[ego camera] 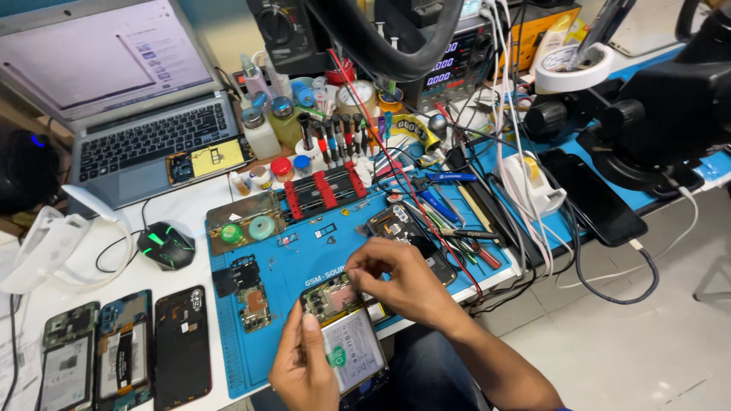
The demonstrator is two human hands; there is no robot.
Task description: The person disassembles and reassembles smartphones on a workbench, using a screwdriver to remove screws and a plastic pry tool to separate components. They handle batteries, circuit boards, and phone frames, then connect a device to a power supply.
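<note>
Fingers work an opened phone over the blue mat.

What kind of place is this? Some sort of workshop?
Most likely a phone repair bench. Both hands work on an opened phone over a blue work mat, with a rack of small screwdrivers behind and more stripped phones nearby.

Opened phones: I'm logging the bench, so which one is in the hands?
The opened phone at the blue mat's front edge; the three others lie untouched at far left.
</note>
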